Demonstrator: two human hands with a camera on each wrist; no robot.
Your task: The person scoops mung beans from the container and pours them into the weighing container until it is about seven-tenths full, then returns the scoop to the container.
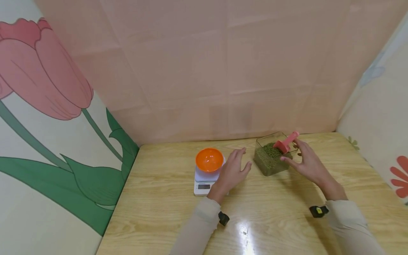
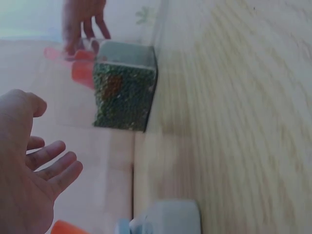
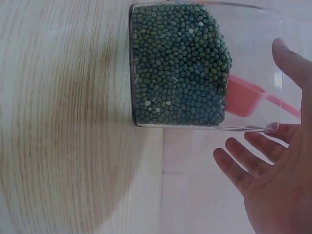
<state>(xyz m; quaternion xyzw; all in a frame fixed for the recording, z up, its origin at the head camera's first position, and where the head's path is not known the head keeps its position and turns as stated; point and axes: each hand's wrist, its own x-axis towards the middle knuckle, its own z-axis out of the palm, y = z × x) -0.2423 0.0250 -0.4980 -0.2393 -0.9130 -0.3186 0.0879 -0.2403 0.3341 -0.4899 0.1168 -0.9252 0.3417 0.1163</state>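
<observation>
A clear square container (image 1: pixel 259 158) holds green mung beans (image 3: pixel 180 68), and a pink scoop (image 1: pixel 288 142) rests on them, its handle leaning over the rim. My right hand (image 1: pixel 311 165) hovers at the container's right side, fingers spread near the rim and the scoop's handle; in the right wrist view the thumb and fingers grip nothing. My left hand (image 1: pixel 232 172) is in the air between the container and a white kitchen scale (image 1: pixel 197 191), fingers loosely extended and holding nothing. On the scale sits an orange bowl (image 1: pixel 209 160), left of that hand.
The wood-grain table (image 1: pixel 153 212) ends at a pink-covered back wall (image 1: pixel 191 88). Walls painted with flowers stand on the left and right. The left forearm and hand partly cover the scale's right side in the head view.
</observation>
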